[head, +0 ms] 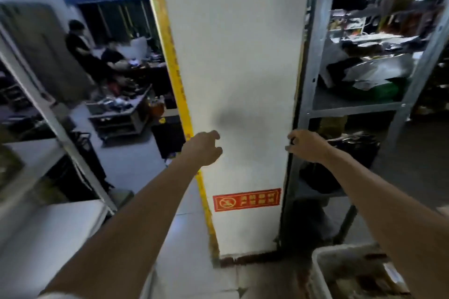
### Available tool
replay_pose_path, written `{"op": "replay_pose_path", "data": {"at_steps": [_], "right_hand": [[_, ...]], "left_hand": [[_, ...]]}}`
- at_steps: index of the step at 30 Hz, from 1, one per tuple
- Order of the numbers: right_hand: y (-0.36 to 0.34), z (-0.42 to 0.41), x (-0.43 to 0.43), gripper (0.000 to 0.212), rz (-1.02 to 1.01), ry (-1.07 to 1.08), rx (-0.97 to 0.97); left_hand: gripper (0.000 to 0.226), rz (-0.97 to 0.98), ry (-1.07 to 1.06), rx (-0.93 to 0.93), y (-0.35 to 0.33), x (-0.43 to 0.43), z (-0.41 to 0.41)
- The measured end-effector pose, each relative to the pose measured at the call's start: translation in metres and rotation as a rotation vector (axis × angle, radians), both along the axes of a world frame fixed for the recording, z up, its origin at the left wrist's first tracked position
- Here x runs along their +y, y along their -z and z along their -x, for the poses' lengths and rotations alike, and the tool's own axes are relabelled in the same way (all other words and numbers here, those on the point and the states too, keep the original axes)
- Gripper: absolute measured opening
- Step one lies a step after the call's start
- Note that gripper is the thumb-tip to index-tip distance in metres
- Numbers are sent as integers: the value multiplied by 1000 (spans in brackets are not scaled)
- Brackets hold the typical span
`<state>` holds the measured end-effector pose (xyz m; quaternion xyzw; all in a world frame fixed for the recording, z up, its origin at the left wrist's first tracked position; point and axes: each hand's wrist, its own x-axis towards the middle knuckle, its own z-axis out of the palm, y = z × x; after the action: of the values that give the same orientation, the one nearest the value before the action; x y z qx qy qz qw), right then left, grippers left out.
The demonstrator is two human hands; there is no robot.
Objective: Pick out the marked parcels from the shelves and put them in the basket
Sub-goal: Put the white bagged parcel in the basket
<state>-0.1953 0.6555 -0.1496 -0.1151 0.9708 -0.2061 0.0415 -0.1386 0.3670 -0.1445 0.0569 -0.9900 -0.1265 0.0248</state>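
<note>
Facing a white pillar (230, 56), both arms extended; left hand (205, 148) and right hand (306, 146) loosely curled, holding nothing; parcels (379, 73) lie on the shelves (352, 102) at right; basket (321, 258) below.

Head camera — faces forward-down, near white pillar (233, 68).

Two hands (205, 148) (307, 145), one white pillar (233, 56), one red sign (246, 199), one white basket (318, 264), two people (77, 43) (111, 56).

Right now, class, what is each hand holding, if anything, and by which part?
Left hand holds nothing. Right hand curls by the shelf post; a grip cannot be told.
</note>
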Motion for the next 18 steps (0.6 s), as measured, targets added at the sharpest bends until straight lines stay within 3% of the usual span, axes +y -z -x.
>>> {"op": "replay_pose_path", "data": {"at_steps": [18], "right_hand": [[46,-154,-364,41,53,-769,-107]], "left_hand": [[43,-123,-839,-94,50,-230,-351]]}}
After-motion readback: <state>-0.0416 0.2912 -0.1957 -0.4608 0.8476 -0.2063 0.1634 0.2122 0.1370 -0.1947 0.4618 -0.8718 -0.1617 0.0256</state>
